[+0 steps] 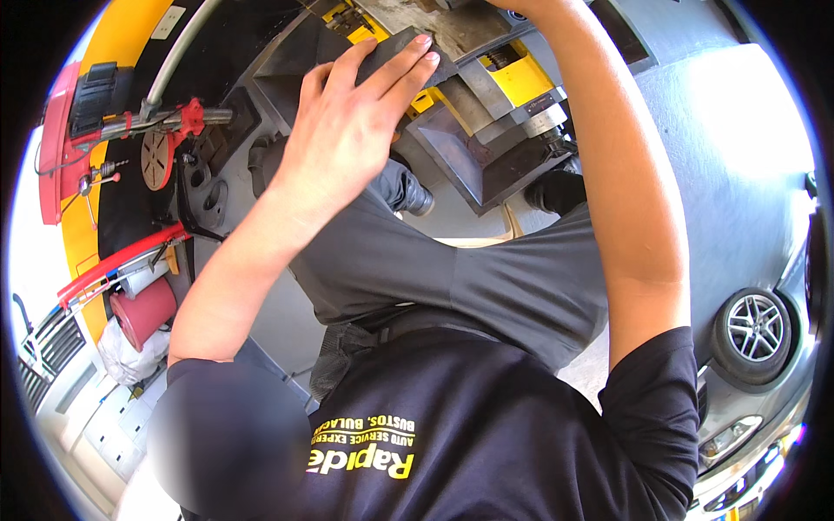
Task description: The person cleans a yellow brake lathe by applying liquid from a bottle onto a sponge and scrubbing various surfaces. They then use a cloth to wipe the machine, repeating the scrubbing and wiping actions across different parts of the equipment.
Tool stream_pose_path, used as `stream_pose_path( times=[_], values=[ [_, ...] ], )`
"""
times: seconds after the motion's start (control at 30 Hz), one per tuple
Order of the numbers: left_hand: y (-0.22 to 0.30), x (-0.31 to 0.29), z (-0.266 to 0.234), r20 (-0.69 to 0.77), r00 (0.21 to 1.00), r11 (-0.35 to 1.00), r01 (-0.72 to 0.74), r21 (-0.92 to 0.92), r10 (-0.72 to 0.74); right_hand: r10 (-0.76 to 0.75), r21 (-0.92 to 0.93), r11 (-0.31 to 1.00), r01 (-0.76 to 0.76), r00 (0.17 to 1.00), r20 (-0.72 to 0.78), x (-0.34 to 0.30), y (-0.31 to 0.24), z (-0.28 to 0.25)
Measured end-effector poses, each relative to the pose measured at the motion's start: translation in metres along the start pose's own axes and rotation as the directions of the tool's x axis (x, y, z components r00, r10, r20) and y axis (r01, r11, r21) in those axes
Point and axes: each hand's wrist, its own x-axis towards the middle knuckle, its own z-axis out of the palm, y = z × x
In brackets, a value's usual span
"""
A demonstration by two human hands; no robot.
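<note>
At top edge: right hand (532,6) mostly cut off, grip can't tell; left hand (352,122) over dark block (400,43), thumb hidden, grip unclear.

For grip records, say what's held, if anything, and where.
Left hand: fingers atop a flat dark-grey block, grip unclear. Right hand: mostly cropped, cannot tell.

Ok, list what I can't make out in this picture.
Head view, right hand: mostly cut off by the top edge; its grip can't be told.
Head view, dark block: partly covered by the left hand.
Head view, car: cut off by the right rim.
Head view, dark patch: blurred, lower left.
</note>
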Motion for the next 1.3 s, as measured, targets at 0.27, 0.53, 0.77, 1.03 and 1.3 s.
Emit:
stream_pose_path(
  times=[0.27,0.53,0.77,1.03,1.3],
  values=[
    [0.003,-0.001,0.002,-0.011,0.999,0.999,0.032,0.023,-0.032,-0.006,-0.002,1.000,0.006,0.999,0.043,-0.001,-0.001,-0.008],
    [0.015,-0.010,-0.001,0.022,0.999,0.997,0.042,0.068,-0.043,-0.058,0.007,0.998,0.058,0.998,-0.027,-0.004,-0.001,-0.003],
    [0.017,-0.006,-0.005,0.027,0.999,0.997,0.034,0.074,-0.036,0.009,0.002,1.000,-0.009,0.999,0.032,-0.002,-0.004,-0.007],
    [0.017,-0.004,-0.006,0.014,1.000,0.997,0.003,0.075,-0.004,-0.036,0.011,0.999,0.036,0.999,-0.007,-0.002,-0.002,-0.006],
    [0.013,0.002,-0.009,0.017,0.998,0.997,-0.053,0.061,0.052,-0.002,-0.017,1.000,0.003,0.999,0.051,-0.001,-0.001,-0.015]
  ],
)
